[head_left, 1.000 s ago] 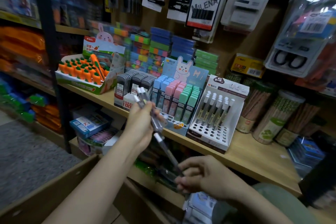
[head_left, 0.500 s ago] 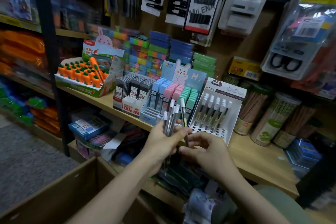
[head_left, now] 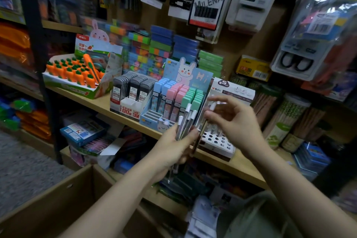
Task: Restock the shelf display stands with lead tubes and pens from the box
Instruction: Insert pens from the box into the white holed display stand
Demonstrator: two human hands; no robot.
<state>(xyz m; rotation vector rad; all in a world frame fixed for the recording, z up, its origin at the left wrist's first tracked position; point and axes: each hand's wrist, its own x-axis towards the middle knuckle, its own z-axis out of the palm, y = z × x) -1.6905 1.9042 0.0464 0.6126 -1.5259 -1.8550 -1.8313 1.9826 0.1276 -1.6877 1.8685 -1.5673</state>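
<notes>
The left hand [head_left: 173, 145] keeps a closed grip on a small bundle of pens [head_left: 185, 123] just in front of the shelf [head_left: 92, 100]. The right hand [head_left: 233, 121] pinches a single pen [head_left: 214, 105] over the white pen stand [head_left: 218, 141], whose front holes look mostly empty. I'd say restocking is partway. The pastel lead tube stand [head_left: 173, 100] has open front slots, and the cardboard box [head_left: 63, 205] sits below.

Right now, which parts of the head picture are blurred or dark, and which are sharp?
Head view: the right hand and its pen are motion-blurred; the left-edge shelves smear; the corners fall dark; the pastel lead-tube stand and the left hand are fairly sharp.
</notes>
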